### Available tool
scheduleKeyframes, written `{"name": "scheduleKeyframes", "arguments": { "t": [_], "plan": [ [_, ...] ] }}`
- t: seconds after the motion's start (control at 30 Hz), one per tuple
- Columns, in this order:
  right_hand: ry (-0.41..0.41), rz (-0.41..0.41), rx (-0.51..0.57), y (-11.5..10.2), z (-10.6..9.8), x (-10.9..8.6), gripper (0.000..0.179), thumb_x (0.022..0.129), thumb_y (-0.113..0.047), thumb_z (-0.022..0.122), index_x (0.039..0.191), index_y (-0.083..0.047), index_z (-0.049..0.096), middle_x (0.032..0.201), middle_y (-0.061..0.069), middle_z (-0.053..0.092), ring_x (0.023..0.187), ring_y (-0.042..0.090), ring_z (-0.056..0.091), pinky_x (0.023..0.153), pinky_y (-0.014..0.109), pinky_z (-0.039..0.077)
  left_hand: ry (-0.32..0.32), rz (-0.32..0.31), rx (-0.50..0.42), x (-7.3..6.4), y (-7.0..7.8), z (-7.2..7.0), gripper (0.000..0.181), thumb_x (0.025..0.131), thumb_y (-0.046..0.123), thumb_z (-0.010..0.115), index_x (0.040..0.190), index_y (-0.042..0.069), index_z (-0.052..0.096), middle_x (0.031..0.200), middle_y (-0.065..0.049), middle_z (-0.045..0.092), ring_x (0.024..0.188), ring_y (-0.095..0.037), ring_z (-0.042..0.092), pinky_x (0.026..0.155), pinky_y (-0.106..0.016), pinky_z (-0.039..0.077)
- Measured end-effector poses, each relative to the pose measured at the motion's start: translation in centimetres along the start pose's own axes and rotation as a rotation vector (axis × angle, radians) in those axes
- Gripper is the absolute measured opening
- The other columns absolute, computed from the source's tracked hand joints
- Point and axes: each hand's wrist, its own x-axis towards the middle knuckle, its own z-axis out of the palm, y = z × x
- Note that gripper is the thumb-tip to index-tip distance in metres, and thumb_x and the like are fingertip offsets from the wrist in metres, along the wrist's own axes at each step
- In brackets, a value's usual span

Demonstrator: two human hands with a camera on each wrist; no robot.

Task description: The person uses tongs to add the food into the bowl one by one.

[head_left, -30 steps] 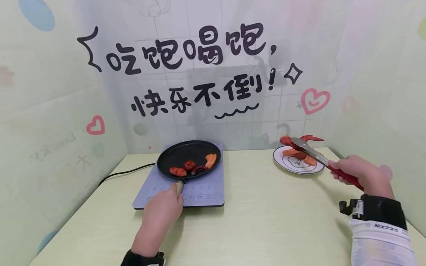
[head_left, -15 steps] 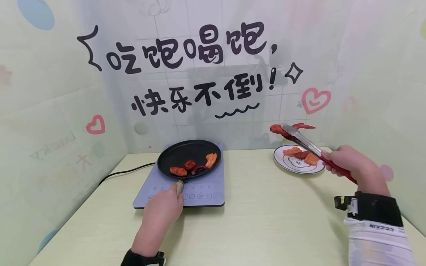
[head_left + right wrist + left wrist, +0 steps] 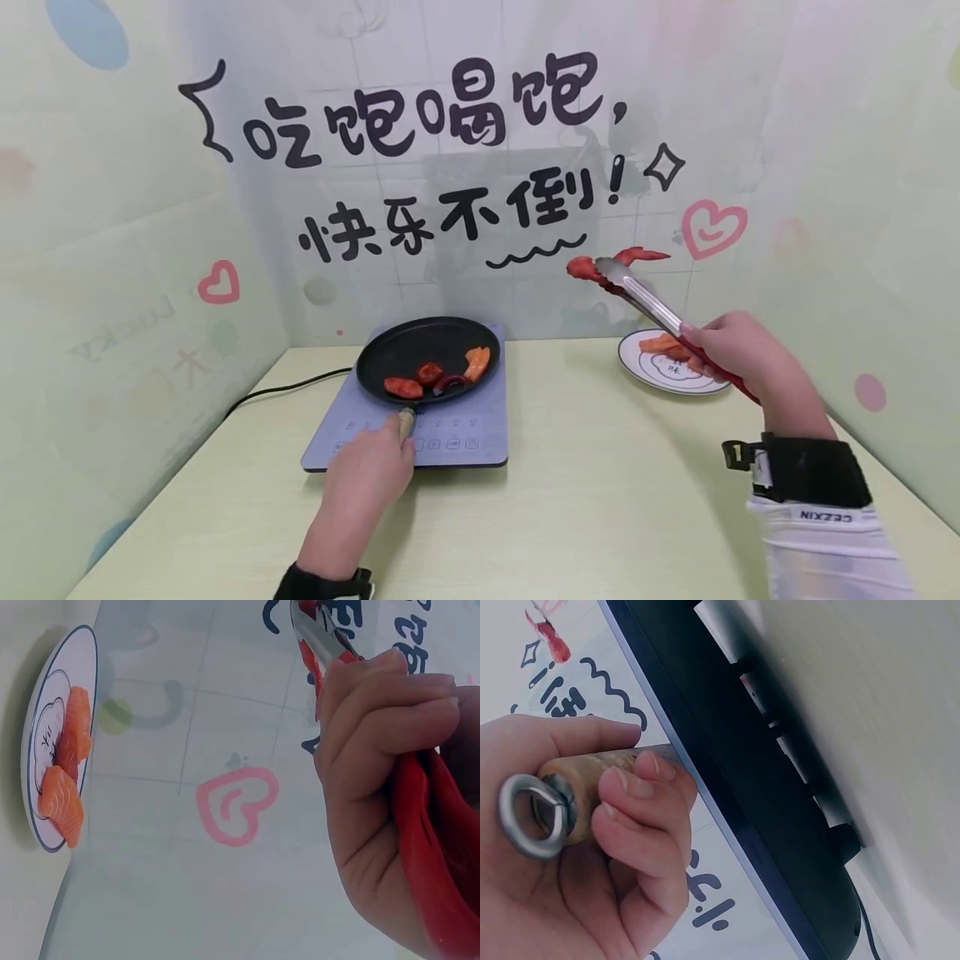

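Note:
My left hand (image 3: 369,468) grips the wooden handle (image 3: 592,771) of a black frying pan (image 3: 401,348); a metal ring hangs at the handle's end. In the pan lie several food pieces, among them a red sausage-like piece (image 3: 403,387) and an orange piece (image 3: 477,363). My right hand (image 3: 738,348) holds red-handled metal tongs (image 3: 647,297), its fingers wrapped round them in the right wrist view. Between the tong tips, raised in the air between pan and plate, is a red piece shaped like a chicken wing (image 3: 582,267).
Under the pan stands a flat induction cooker (image 3: 318,446), its black cord (image 3: 288,387) running left. A white plate (image 3: 636,365) with orange salmon pieces (image 3: 61,802) and a reddish piece sits at the back right. Printed cloth walls (image 3: 480,192) enclose the table (image 3: 585,500).
My right hand has carried the tongs and the chicken-wing-shaped piece up and left, away from above the plate. The left hand and the pan stay in place.

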Motion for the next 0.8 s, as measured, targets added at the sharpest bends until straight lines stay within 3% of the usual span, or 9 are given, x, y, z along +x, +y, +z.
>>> {"name": "scheduleKeyframes", "arguments": {
  "t": [0.2,0.43,0.8],
  "plan": [
    [0.005,-0.024,0.002,-0.9,0.9,0.0,0.044,0.111,-0.036,0.054,0.098,0.001,0.075,0.064,-0.006,0.057,0.062,0.01,0.052,0.061,0.027,0.047,-0.002,0.002,0.003,-0.1,0.0,0.0,0.054,0.108,0.028,0.056,0.159,0.011,0.051,0.146,-0.027,0.064,0.103,-0.043,0.072,0.068,-0.053,0.054],
    [-0.005,-0.035,0.019,-2.2,2.6,0.3,0.046,0.112,-0.037,0.054,0.11,0.006,0.071,0.067,-0.005,0.058,0.062,0.011,0.051,0.06,0.027,0.045,-0.005,0.001,-0.006,-0.1,-0.1,0.0,0.054,0.108,0.028,0.057,0.159,0.012,0.051,0.146,-0.027,0.064,0.083,-0.032,0.067,0.059,-0.045,0.048],
    [-0.025,-0.051,0.02,-3.5,5.4,1.0,0.047,0.111,-0.039,0.054,0.111,0.005,0.071,0.074,0.0,0.063,0.067,0.015,0.056,0.063,0.027,0.049,0.013,-0.005,-0.006,-0.2,0.0,0.0,0.055,0.107,0.028,0.058,0.158,0.009,0.052,0.141,-0.028,0.067,0.092,-0.039,0.072,0.061,-0.047,0.051]
  ]
}}
